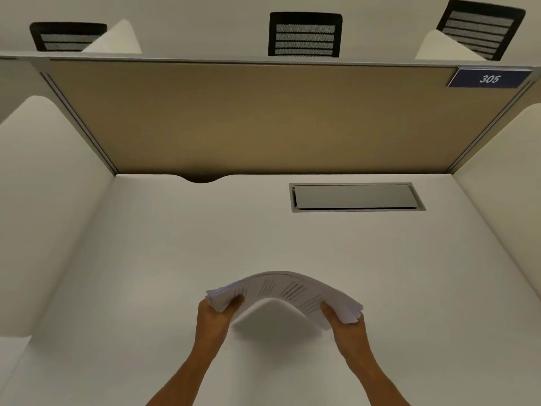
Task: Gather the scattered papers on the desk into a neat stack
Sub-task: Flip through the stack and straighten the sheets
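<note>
Two hands, one bowed stack of papers

Two bare forearms come up from 6 o'clock, one hand on each end of a single stack of papers [285, 291]. The left hand [212, 313] clamps the stack's left end, thumb on the near face and fingers wrapped behind; the right hand [347, 319] pinches the right end the same way, its fingers mostly hidden by the sheets. The stack arches upward in the middle, held clear of the desk [175, 244], with a soft shadow beneath it. Its edges are uneven, sheet corners fanning out at both ends, most at the right. Three faint patches of printed lines show on the near sheet; they are too blurred to read. No other sheet can be made out on the white desk surface.

Farther back, toward 1 o'clock, one grey rectangular hatch [355, 197] is set flush in the desk. At 11 o'clock, one dark half-round notch [202, 178] cuts the desk's far edge. Behind stands one tan divider panel [248, 118], with one blue tag [489, 79] reading 305 at its upper right corner. White side screens flank the desk at 9 and 3 o'clock. Beyond the panel, three black mesh chair backs show: one at 10 o'clock [68, 38], one at 12 [305, 35], one at 2 [480, 30].
</note>
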Available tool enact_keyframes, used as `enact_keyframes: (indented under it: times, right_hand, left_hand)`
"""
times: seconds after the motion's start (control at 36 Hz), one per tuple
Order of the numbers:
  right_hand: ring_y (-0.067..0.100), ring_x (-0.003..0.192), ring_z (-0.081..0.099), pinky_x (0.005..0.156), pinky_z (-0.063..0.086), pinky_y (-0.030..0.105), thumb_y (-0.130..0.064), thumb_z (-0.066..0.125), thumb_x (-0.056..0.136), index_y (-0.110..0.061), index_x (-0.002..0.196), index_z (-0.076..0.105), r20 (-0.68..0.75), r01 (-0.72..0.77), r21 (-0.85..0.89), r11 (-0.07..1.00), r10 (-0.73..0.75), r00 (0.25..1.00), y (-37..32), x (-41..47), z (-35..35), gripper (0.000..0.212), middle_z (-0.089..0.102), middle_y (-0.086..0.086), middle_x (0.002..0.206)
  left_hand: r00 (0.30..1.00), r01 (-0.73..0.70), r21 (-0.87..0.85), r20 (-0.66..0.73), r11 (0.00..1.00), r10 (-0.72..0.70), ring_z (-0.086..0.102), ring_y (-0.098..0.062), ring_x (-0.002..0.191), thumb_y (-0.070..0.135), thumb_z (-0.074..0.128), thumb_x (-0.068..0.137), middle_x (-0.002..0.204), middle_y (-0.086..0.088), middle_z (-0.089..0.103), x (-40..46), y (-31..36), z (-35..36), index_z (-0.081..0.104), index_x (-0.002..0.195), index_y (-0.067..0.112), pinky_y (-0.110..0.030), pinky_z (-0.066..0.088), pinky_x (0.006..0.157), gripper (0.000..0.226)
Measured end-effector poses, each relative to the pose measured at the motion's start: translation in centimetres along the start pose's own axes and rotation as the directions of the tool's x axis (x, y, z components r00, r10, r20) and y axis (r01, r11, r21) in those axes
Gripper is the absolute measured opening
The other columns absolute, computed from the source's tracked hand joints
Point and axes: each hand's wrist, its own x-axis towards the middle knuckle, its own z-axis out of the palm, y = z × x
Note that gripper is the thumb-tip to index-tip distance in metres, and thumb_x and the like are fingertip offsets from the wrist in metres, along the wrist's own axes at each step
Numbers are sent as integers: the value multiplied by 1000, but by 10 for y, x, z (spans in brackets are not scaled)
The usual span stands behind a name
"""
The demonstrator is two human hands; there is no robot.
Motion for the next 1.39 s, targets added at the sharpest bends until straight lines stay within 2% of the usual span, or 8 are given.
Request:
enact_keyframes:
  times: [0.08, 0.19, 0.33, 0.47, 0.69, 1.06, 1.22, 1.39]
  right_hand:
    - [-5, 82, 73, 61, 56, 10, -18, 78, 87, -50, 93, 75, 14, 0, 2, 1000, 0, 1000, -1, 6, -3, 33, 79, -17, 91]
    - [-3, 87, 73, 67, 53, 5, -15, 78, 87, -54, 94, 76, 122, 26, -57, 998, -19, 992, -1, 12, 2, 39, 79, -19, 92]
    - [34, 79, 69, 68, 52, 24, -26, 74, 91, -39, 88, 76, 50, 13, -80, 997, -9, 999, 4, 21, 3, 13, 76, 6, 80]
    - [-6, 75, 71, 54, 53, 7, -25, 75, 90, -36, 93, 70, -15, -13, -46, 999, 12, 1000, 1, 20, 5, 13, 75, -24, 81]
    - [-17, 87, 67, 65, 52, 2, -19, 70, 93, -43, 102, 63, 48, -56, -52, 997, 59, 997, 9, 15, 12, 27, 72, -36, 92]
    - [-7, 87, 72, 67, 54, 6, -15, 77, 88, -44, 95, 77, 44, -16, -11, 1000, 16, 999, -4, 19, 3, 30, 78, -21, 94]
    - [1, 85, 73, 63, 55, 16, -22, 72, 92, -37, 96, 72, -19, -45, -6, 999, 45, 999, -3, 20, -1, 16, 78, -17, 89]
    - [-2, 88, 72, 64, 57, 13, -19, 75, 89, -36, 105, 68, 27, -44, -30, 999, 44, 999, 0, 17, 3, 25, 78, -14, 94]
  left_hand:
    - [997, -40, -8, 64, 999, 40, 71, -8, 96, 2, 81, 77, 107, 10, 74, 6, -2, -4, 74, 102, 40, -20, 59, 72, 46]
    - [987, 73, -66, 146, 995, -62, 64, 2, 108, 3, 81, 77, 118, 20, 65, 7, -8, -7, 34, 145, 43, -15, 58, 77, 91]
    - [990, 78, 6, 118, 997, -78, 73, -20, 94, 13, 79, 81, 87, 10, 78, 6, -9, -5, 69, 95, 34, -14, 57, 59, 27]
    - [998, -11, -69, 55, 998, 14, 75, -8, 83, 15, 78, 82, 89, 7, 80, -3, -1, 2, 76, 94, 33, -14, 58, 66, 22]
    - [997, 27, -24, 69, 999, -25, 74, -7, 86, 6, 77, 83, 90, 5, 79, -5, -11, 10, 76, 93, 35, -14, 57, 68, 30]
    - [999, 25, -45, 25, 999, -24, 72, -9, 91, 2, 79, 80, 94, -1, 78, 2, -11, 5, 76, 98, 21, -12, 56, 72, 26]
    - [1000, 21, -62, -14, 998, -22, 73, -2, 79, 11, 79, 82, 82, 16, 78, 1, -5, 11, 76, 77, 45, -15, 57, 63, 35]
    - [999, 19, -65, 46, 998, -16, 72, -4, 91, 7, 78, 82, 95, 5, 77, -4, -6, 16, 73, 100, 35, -17, 58, 71, 33]
